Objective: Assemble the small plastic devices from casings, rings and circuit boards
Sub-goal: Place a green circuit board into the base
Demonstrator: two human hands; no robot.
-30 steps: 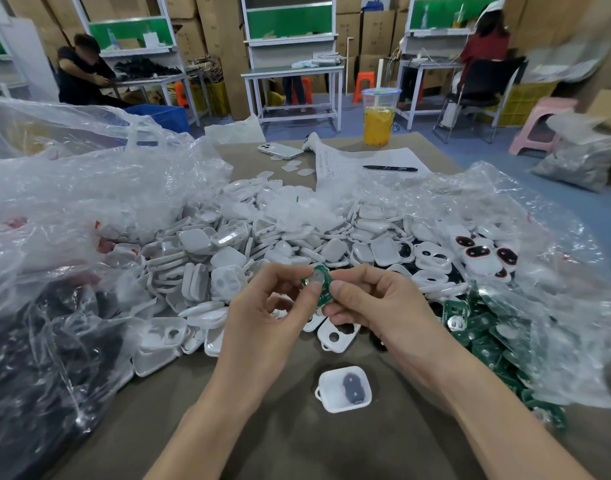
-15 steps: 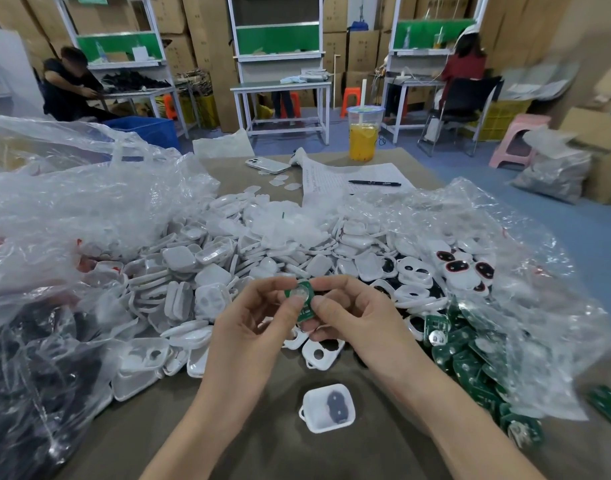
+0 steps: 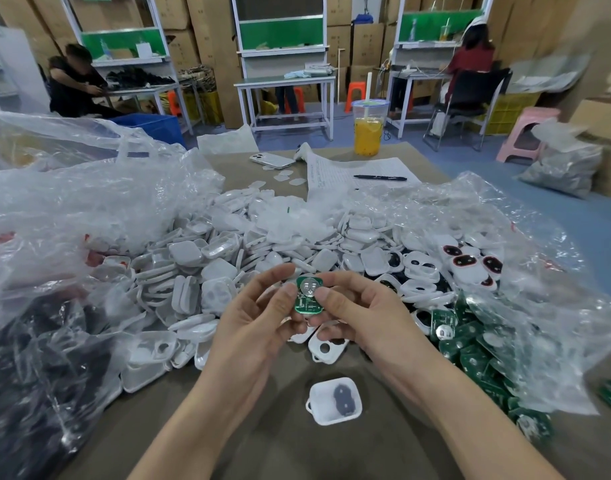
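Both hands pinch one green board [image 3: 309, 294] above the table: left hand [image 3: 259, 317] and right hand [image 3: 359, 313] hold its edges, probably to orient it for the near open casing [image 3: 334, 400].

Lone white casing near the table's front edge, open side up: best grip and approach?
Come straight down from above and pinch the casing across its opposite side walls. It lies flat, open side up, apart from the pile, so both walls look free. Avoid the small loop at its near-left corner.
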